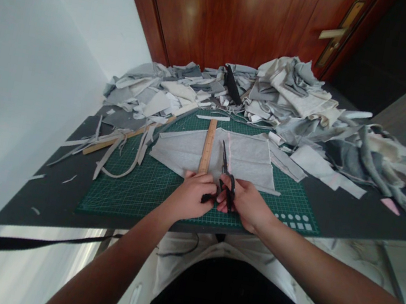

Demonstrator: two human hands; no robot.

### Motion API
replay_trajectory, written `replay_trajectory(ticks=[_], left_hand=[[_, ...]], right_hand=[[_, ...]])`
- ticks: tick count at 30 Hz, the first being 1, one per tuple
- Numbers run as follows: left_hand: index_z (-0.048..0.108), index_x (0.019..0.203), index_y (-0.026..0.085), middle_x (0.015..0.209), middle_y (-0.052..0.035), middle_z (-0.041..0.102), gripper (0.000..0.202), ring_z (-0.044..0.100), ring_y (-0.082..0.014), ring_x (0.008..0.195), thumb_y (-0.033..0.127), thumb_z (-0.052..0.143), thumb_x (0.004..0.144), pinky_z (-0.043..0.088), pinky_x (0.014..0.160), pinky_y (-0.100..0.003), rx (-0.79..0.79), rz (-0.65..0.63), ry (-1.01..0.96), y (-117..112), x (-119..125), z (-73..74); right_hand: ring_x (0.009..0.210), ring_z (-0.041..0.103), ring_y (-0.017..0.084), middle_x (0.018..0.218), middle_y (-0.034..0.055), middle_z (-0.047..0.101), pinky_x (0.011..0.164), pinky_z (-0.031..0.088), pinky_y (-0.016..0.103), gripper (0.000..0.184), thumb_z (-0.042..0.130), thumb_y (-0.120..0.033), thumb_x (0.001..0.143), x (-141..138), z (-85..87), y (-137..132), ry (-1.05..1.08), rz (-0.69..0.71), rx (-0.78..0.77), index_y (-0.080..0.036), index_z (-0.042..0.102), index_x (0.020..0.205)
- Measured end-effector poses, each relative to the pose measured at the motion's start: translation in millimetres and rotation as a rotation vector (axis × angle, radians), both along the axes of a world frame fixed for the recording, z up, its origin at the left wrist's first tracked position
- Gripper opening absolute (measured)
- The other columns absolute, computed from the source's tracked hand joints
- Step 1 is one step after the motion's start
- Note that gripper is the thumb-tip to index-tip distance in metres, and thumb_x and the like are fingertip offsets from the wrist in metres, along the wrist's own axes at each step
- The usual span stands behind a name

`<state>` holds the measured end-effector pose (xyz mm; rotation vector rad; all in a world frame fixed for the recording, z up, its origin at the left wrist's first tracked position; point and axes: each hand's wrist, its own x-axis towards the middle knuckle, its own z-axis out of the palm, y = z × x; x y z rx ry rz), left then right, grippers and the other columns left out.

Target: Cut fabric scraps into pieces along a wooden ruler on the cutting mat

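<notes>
With 12 o'clock toward the door (227,15), the gray cloth (251,158) lies spread on the green mat (125,193), which rests on the dark counter (42,194). The cloth looks thin, light and limp, so it should slide and pucker easily; flat fingertips near its edges would suit it better than a pinch in the middle. A faint pink line (229,149) crosses it on the 3 o'clock side of the wooden ruler (208,145).

That ruler lies over the cloth, pointing to 12; it seems stiff and light, best pressed down along its length. The left hand (195,198) is curled at its 6 o'clock end, beside something dark; whether it grips or only presses, I cannot tell.

The right hand (247,202) is wrapped around the handles of the scissors (225,163), their blades aimed near 12 over the cloth. These look rigid and heavier, best taken by the loops. Soft scraps (293,86) are heaped from 10 to 2.
</notes>
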<state>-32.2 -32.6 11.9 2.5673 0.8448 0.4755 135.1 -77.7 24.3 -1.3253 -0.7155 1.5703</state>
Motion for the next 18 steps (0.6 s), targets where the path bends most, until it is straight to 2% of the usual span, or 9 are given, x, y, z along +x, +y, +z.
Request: replay_trajectory(ticks=[11, 18], left_hand=[[0.065, 0.079, 0.020, 0.085, 0.0003, 0.063, 0.008, 0.062, -0.0188, 0.091, 0.013, 0.063, 0.084, 0.031, 0.081, -0.039, 0.033, 0.013, 0.005, 0.3, 0.5, -3.0], [0.066, 0.083, 0.021, 0.089, -0.0002, 0.066, 0.007, 0.063, -0.0196, 0.095, 0.017, 0.062, 0.088, 0.031, 0.082, -0.039, 0.026, 0.004, -0.020, 0.4, 0.4, -2.4]], right_hand=[[0.039, 0.056, 0.011, 0.055, 0.0057, 0.067, 0.038, 0.043, 0.020, 0.038, 0.071, -0.042, 0.090, -0.8, 5.8, 12.8, -0.019, -0.035, -0.037, -0.016, 0.060, 0.065], [0.039, 0.054, 0.010, 0.051, 0.0043, 0.065, 0.038, 0.042, 0.019, 0.046, 0.076, -0.048, 0.085, -1.3, 1.9, 19.0, -0.010, -0.012, 0.021, -0.018, 0.056, 0.057]])
